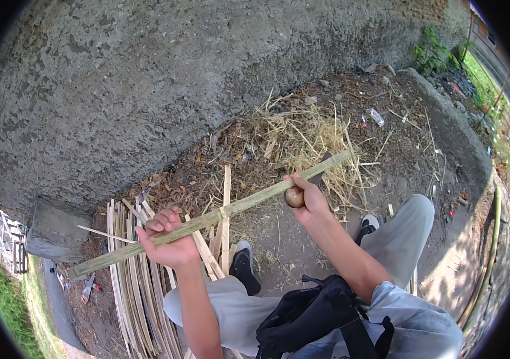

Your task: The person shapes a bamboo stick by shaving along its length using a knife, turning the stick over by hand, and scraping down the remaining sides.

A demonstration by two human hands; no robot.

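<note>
A long green-yellow bamboo strip (253, 200) lies slanted across my lap area, its right end higher in the picture. My left hand (172, 248) is closed around its left part, palm turned up and fingers curled. Farther right, my right hand (311, 206) grips a knife (295, 197) by its round, brown wooden end. The dark blade shows just past the strip, crossing behind it near the right end; most of it is hidden. Thumb and fingers of that hand also press against the strip.
Many split bamboo strips (141, 287) lie in a pile at lower left. Pale shavings (320, 134) and litter cover the dirt ahead. A rough grey wall (147, 78) rises beyond, and a concrete edge (452, 116) runs at right. A black bag (303, 317) hangs at my lap.
</note>
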